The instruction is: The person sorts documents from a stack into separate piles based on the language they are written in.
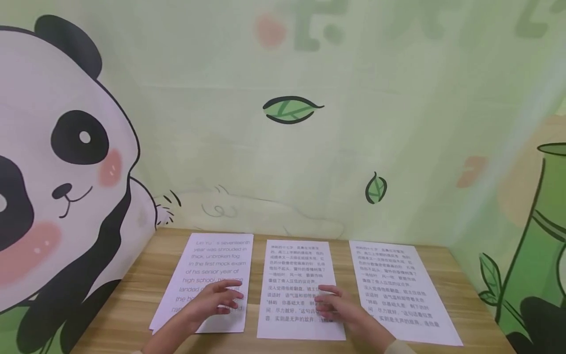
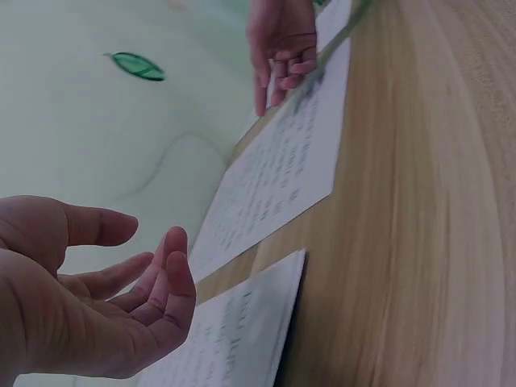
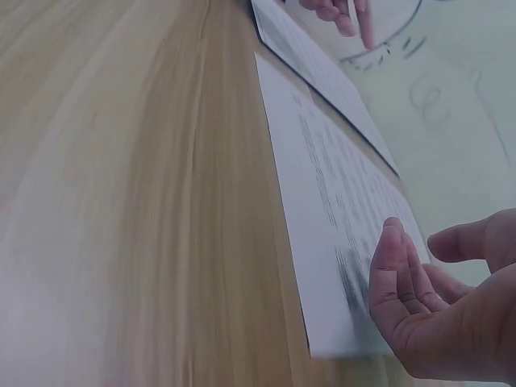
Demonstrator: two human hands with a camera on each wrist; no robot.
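My left hand hovers over the left stack of paper, printed with large English text, its fingers loosely bent and holding nothing. In the left wrist view that hand shows a gap between thumb and fingers. My right hand is above the lower right part of the middle sheet, which carries Chinese text. Its fingers are relaxed and empty in the right wrist view. A third sheet, also with Chinese text, lies to the right of that hand.
The papers lie side by side on a wood-grain table. Behind it hangs a pale green backdrop with a cartoon panda at left, leaves, and a bamboo stalk at right.
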